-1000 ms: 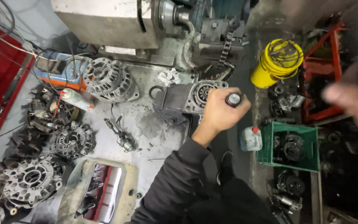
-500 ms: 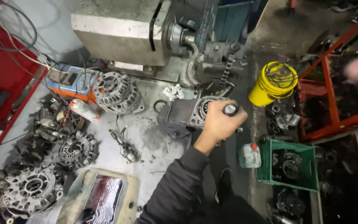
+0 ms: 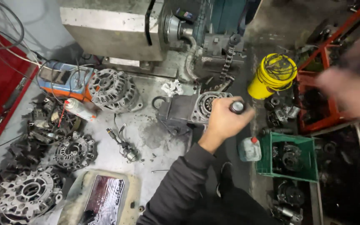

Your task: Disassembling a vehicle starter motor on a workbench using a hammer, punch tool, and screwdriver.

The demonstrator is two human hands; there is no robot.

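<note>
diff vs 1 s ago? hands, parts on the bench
The left hand stays closed on the dark cylindrical handle beside the grey housing. The right hand, a blur, shifted little and holds nothing visible. The camera view drifted; the bench parts, yellow bucket and green crate did not move.

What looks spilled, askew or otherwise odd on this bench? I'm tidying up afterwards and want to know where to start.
A dark greasy stain spreads over the workbench beside the left hand, which grips a metal cylinder. A crumpled rag lies loose near the vise, and alternator housings sit tilted in a jumble. The right hand is only a blur.
</note>
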